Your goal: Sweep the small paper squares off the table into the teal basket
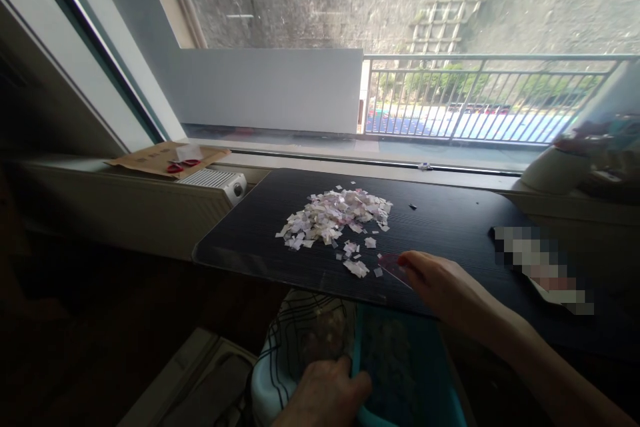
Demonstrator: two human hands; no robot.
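Observation:
My right hand (427, 279) is closed on a thin, see-through reddish card (393, 268), whose edge rests at the black tabletop near its front. Left of the card lie a few loose paper bits (357, 268), and behind them a large heap of small cut paper pieces (335, 213), white to pale pink. Below the table edge, my left hand (327, 390) has its fingers wrapped over the rim of a teal bin (357, 353). Inside the bin is a dim layer of pieces, too dark to make out.
The black table (440, 213) stands against a window sill. Beyond its left side are a radiator (215, 181) and brown paper (145, 159) with red-handled scissors (183, 165). A blurred-out object (543, 270) lies at right. A striped cloth-covered seat (280, 347) is below.

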